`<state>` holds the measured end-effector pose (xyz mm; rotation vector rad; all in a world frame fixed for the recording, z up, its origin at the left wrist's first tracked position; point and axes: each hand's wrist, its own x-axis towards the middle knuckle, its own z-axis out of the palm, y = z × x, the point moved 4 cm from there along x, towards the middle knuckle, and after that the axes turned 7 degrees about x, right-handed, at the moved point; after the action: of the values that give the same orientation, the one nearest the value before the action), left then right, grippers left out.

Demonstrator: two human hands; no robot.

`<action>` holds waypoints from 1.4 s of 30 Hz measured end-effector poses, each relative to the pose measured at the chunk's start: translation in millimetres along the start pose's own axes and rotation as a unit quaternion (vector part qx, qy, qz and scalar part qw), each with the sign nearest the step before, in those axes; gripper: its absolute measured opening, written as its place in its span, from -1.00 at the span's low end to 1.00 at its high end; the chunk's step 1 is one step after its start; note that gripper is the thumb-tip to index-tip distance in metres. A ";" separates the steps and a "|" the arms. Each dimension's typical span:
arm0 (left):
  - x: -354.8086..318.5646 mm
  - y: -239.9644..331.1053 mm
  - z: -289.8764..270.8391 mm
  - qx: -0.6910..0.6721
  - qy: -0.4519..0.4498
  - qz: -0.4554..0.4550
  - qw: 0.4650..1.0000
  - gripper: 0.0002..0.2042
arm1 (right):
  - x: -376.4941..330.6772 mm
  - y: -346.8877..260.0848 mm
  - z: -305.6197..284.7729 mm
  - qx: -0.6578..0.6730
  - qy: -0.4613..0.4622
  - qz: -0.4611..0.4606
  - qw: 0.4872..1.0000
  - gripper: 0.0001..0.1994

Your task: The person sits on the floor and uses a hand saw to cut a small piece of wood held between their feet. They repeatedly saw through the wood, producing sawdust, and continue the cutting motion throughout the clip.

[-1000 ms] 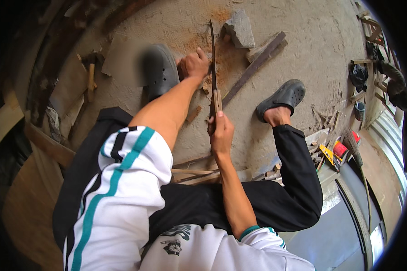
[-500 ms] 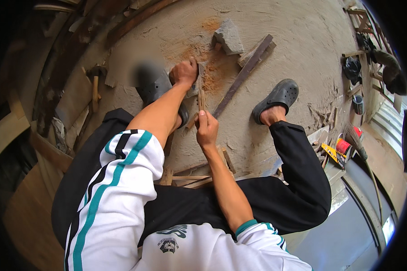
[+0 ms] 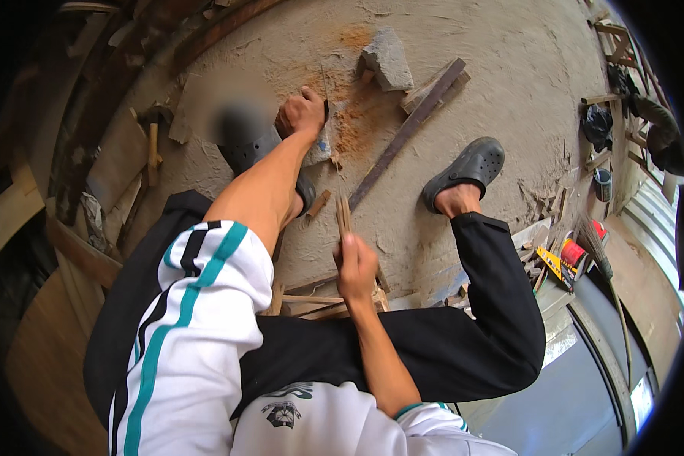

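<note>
My left hand (image 3: 304, 112) is closed in a fist beside the left shoe. It grips a thin tool with a dark part at the fist, seen nearly edge-on, so its kind stays unclear. Close under that fist lies a pale bluish-grey block (image 3: 319, 150). Nearer my body, my right hand (image 3: 356, 267) is wrapped around a short, narrow wooden stick (image 3: 343, 215), which points away from me. The stick's far end is apart from the block. Orange sawdust (image 3: 351, 125) is scattered on the ground just right of my left fist.
A long dark wooden strip (image 3: 410, 133) slants over the ground, its far end on another board. Beyond it sits a grey concrete chunk (image 3: 387, 59). My black clogs (image 3: 467, 171) flank the work. At right are a yellow handsaw (image 3: 556, 266), a red can (image 3: 572, 252) and a broom (image 3: 596, 251).
My right hand has drawn the stick back toward my body, away from the left fist and the block. My left fist has shifted slightly left and farther away.
</note>
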<state>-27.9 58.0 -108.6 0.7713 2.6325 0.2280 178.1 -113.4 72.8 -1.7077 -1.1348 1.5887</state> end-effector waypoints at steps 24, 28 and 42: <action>0.8 8.2 -7.6 -0.053 -0.009 -0.049 0.997 -0.49 | 51.2 8.7 -7.2 -0.015 -0.036 -0.037 0.999 -0.49; 3.0 2.8 -5.5 -0.045 -0.004 -0.012 0.999 -0.49 | 22.2 11.5 -19.3 -0.021 -0.049 0.020 0.998 -0.52; -2.8 6.3 -0.5 -0.066 0.031 0.017 0.997 -0.48 | 16.8 20.4 -21.9 0.014 -0.056 -0.001 0.998 -0.58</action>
<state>-22.9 61.7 -105.6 0.7764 2.6317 0.4384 203.0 -105.9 50.4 -1.6165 -1.1627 1.7088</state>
